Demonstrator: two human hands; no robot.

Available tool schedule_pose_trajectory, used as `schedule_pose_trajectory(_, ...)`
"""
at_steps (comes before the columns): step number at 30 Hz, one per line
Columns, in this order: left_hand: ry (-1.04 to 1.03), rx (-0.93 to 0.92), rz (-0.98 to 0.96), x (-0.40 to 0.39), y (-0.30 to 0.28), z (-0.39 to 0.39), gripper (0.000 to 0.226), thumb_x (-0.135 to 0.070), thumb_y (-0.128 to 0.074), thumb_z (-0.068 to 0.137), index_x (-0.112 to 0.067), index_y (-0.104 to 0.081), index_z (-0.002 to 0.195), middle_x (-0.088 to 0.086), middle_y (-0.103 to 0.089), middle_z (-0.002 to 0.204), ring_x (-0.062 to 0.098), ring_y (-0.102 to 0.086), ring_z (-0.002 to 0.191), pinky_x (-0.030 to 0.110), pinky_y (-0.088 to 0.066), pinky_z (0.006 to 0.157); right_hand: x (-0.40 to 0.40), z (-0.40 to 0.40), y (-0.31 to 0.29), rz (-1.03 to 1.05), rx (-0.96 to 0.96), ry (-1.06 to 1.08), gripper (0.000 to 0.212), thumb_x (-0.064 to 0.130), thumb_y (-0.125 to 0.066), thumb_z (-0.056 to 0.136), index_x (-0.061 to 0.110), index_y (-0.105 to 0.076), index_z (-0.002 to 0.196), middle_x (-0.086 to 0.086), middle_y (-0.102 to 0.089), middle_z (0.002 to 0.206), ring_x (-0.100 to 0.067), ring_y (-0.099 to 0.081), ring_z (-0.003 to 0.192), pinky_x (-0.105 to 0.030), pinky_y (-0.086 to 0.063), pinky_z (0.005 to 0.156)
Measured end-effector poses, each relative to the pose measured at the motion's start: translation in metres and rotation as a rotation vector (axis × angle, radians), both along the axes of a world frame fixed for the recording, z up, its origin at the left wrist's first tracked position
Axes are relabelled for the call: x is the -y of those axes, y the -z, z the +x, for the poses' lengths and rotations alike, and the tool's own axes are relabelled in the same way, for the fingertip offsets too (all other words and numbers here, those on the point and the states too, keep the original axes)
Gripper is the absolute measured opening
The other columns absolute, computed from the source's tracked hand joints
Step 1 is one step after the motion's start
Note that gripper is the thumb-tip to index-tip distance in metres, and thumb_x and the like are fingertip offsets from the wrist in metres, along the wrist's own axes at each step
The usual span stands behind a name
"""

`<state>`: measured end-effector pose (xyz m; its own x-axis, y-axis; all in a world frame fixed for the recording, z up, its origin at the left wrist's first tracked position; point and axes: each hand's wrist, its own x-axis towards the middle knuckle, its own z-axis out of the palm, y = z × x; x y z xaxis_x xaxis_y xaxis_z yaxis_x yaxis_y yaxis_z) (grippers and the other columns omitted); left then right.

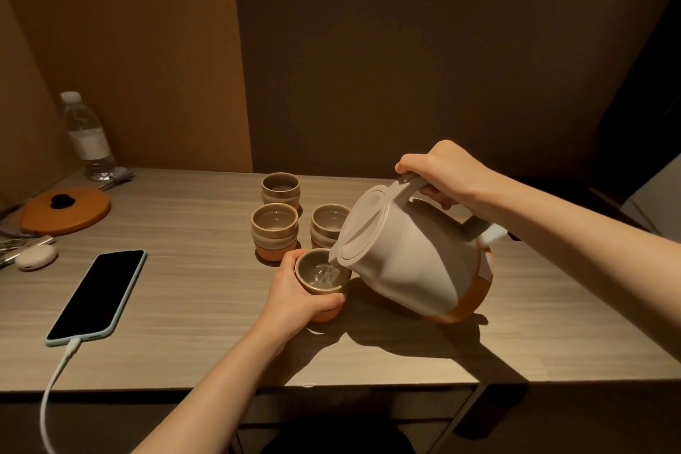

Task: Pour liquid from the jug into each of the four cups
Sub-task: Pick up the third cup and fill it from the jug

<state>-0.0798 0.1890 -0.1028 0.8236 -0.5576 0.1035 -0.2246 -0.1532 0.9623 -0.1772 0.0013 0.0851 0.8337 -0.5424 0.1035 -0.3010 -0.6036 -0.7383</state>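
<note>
Big jug (412, 262) tipped left, spout just over the nearest cup (322, 278), water going in. Right hand (442, 173) clenched round the jug handle. Left hand (298, 291) wrapped round that cup, on the table (184, 306). Three more cups (274, 228) waiting just behind, nearer the left hand; probably next.

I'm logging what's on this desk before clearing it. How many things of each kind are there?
Two-tone ceramic cups: 4 (one in the left hand's grip)
White plastic jug, in the right hand: 1
Clear water bottle: 1
Black phone: 1
Orange round lid: 1
White earbud case: 1
Total: 9
</note>
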Motion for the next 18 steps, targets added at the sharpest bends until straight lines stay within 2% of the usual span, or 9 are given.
schedule_pose_trajectory(5, 0.004, 0.002, 0.008, 0.0007, -0.0016, 0.0, 0.084, -0.013, -0.093, 0.05, -0.027, -0.046, 0.118, -0.014, -0.058, 0.107, -0.001, -0.055, 0.099, 0.008, -0.04, 0.072, 0.0, -0.0004, -0.0018, -0.002, -0.009, -0.012, 0.045, 0.029, -0.058, 0.09, 0.011, -0.053, 0.049, 0.006, -0.042, 0.036, -0.011, -0.039, 0.036, -0.024, -0.035, 0.045)
schedule_pose_trajectory(11, 0.002, 0.011, -0.001, 0.0003, -0.0049, -0.0013, 0.082, -0.011, -0.092, 0.05, -0.025, -0.047, 0.117, -0.015, -0.058, 0.104, -0.005, -0.056, 0.093, 0.002, -0.041, 0.067, -0.0003, 0.0008, -0.0017, -0.017, -0.023, -0.011, 0.046, 0.029, -0.058, 0.091, 0.011, -0.053, 0.049, 0.006, -0.043, 0.035, -0.008, -0.039, 0.035, -0.024, -0.036, 0.046)
schedule_pose_trajectory(18, 0.009, 0.018, -0.007, -0.0006, -0.0051, -0.0022, 0.082, -0.012, -0.092, 0.051, -0.025, -0.048, 0.118, -0.013, -0.059, 0.106, -0.001, -0.056, 0.097, 0.011, -0.043, 0.072, -0.003, -0.0003, -0.0055, 0.0, -0.044, -0.015, 0.044, 0.03, -0.058, 0.091, 0.012, -0.054, 0.052, 0.006, -0.043, 0.036, -0.01, -0.038, 0.035, -0.023, -0.035, 0.044)
